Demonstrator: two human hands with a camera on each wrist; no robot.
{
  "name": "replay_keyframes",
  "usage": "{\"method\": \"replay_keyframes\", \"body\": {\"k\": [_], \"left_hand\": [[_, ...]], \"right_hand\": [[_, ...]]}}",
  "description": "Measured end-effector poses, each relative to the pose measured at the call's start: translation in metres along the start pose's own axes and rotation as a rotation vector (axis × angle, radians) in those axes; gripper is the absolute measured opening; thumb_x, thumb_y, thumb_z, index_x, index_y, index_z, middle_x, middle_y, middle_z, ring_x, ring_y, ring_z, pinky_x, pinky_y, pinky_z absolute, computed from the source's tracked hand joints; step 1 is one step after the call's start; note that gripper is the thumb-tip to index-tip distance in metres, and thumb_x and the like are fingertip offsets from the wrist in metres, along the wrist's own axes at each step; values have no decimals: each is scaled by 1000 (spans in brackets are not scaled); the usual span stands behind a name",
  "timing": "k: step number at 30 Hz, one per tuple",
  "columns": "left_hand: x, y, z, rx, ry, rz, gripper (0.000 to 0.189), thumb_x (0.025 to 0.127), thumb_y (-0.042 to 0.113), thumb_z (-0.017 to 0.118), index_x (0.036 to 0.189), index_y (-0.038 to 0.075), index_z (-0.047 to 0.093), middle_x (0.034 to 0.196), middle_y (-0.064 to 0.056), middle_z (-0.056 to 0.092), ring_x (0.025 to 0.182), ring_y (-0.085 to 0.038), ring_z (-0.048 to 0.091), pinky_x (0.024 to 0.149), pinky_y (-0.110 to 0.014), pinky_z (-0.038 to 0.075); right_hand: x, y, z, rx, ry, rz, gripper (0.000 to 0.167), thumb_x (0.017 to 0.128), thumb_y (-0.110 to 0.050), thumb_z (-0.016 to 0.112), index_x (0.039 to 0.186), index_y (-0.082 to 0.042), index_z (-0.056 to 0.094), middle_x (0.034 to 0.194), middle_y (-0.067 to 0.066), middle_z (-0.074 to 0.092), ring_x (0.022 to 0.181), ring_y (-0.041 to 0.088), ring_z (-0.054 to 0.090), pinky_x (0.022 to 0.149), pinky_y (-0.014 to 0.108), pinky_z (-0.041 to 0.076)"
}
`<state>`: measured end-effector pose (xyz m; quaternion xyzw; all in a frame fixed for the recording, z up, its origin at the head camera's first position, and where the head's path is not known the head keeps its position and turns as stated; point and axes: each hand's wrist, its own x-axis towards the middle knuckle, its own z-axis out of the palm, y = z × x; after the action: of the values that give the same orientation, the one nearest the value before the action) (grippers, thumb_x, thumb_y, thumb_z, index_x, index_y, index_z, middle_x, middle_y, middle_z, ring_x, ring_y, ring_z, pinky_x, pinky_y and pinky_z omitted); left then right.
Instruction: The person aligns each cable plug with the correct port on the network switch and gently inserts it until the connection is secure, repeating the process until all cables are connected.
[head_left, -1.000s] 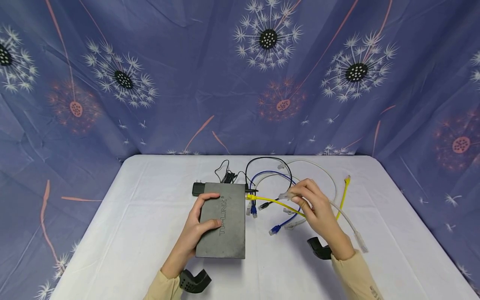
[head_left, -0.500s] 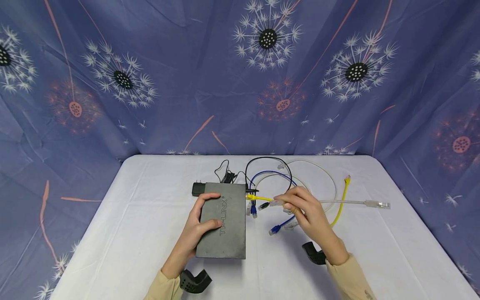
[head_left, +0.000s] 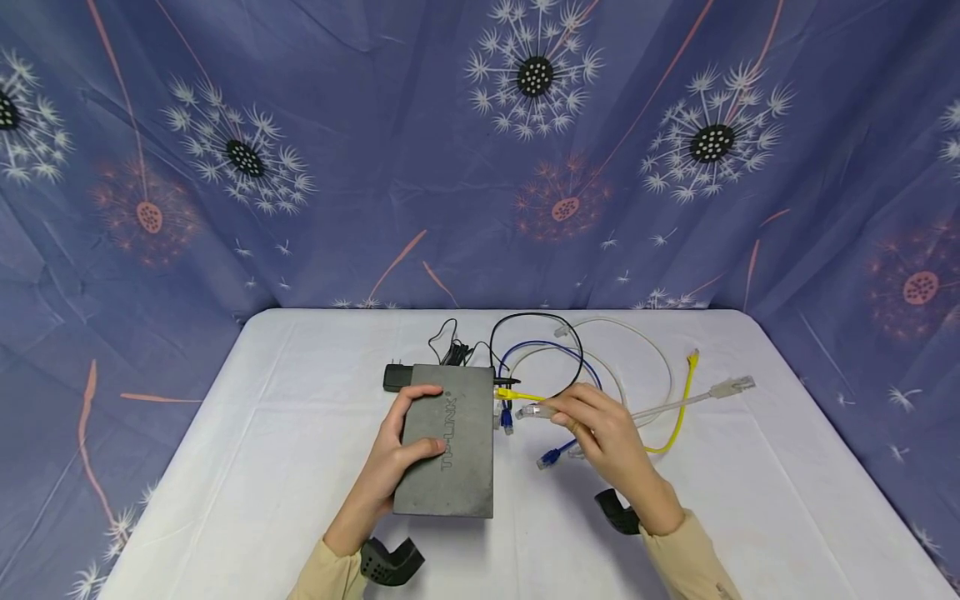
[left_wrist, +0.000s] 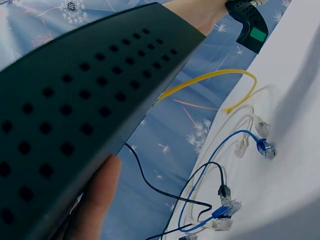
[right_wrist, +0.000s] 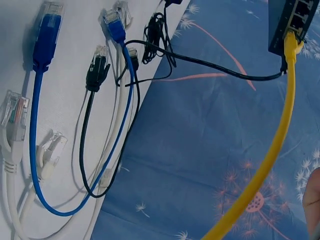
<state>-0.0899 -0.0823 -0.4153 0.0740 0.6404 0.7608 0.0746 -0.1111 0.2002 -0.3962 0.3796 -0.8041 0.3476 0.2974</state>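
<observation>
My left hand grips a dark grey TP-LINK network switch by its left side, thumb across the top. The left wrist view shows its vented underside, clear of the table, with a finger against it. A yellow network cable is plugged into a port on its right side, and other ports show no plug. My right hand pinches a grey network cable near one clear plug, a short way right of the switch. That cable's other plug sticks out to the right.
On the white table right of the switch lie loose blue, black and white network cables. A black power adapter sits behind the switch, beside its bundled cord. A patterned curtain hangs behind.
My right hand has moved left and slightly nearer me, bringing the grey cable's plug closer to the switch. Its far plug swung up to the right. My left hand and the switch stay nearly still.
</observation>
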Motion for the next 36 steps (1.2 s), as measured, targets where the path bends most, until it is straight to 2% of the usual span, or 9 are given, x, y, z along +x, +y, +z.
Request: {"method": "replay_keyframes", "body": {"k": [11,24,36], "left_hand": [[0,1,1,-8,-9,3,63,74,1,66,132,22,49,124,-14,44,106,-32,42,85,-43,36],[0,1,2,-20,-9,-3,63,74,0,65,132,22,49,123,-14,44,105,-32,42,84,-42,37],[0,1,2,-16,-12,0,64,74,0,65,132,22,49,123,-14,44,105,-32,42,84,-42,36]], "right_hand": [[3,-4,6,-40,19,13,35,97,-32,52,95,-4,73,83,-2,61,65,7,49,59,18,39],[3,-3,11,-89,-22,-14,35,99,-32,48,101,-7,73,86,-3,63,58,3,47,51,16,37],[4,-2,15,-134,-33,-8,32,99,-32,50,91,-10,72,85,-3,64,57,3,50,50,18,40]]}}
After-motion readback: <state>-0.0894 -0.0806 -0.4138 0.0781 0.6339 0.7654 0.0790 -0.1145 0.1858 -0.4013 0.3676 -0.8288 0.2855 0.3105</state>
